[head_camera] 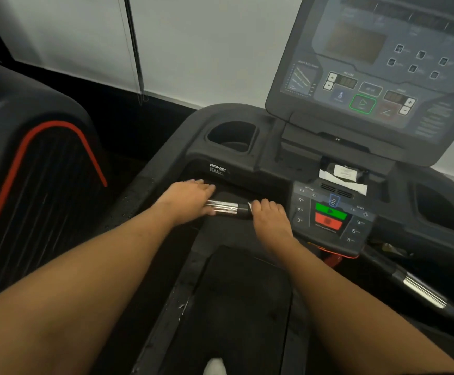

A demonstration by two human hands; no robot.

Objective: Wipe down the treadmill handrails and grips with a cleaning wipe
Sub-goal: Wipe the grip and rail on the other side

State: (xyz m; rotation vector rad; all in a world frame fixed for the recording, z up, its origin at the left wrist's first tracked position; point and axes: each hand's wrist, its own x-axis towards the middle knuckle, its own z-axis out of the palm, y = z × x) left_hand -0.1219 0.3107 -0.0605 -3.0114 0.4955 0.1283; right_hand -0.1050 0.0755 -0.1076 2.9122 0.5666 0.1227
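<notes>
Between the two hands, what is seen in the head view?

A short run of the chrome grip (224, 208) is shown there. Its long axis is laid across, from the left hand (189, 200) to the right hand (270, 220). The bar's black end is met at the right hand's fingers.

How are the hands set on it?

The left hand is laid over the bar with fingers nearly straight and reaching past it, the thumb along the near side. Nothing is clasped. The right hand's fingers are curled down over the bar's end, and a white sliver, taken to be the cleaning wipe (249, 204), is pinched under them. The rest of the wipe is hidden.

Which way should the wipe be drawn?

The bare chrome is judged to lie leftward of the right hand's hold, along the bar's own axis. A slide toward the left hand is called for, and that hand would need to be lifted clear. A second chrome grip (421, 290) lies well off to the right hand's right, untouched.

And the containers?

Beyond the left hand a cup holder (231, 136) is seen, too dark inside for contents to be told. A second cup holder (442, 209) lies far right of the right hand, equally dark. Just beyond the right hand, a white packet (342, 174) is lodged in the console recess (324, 161).
</notes>
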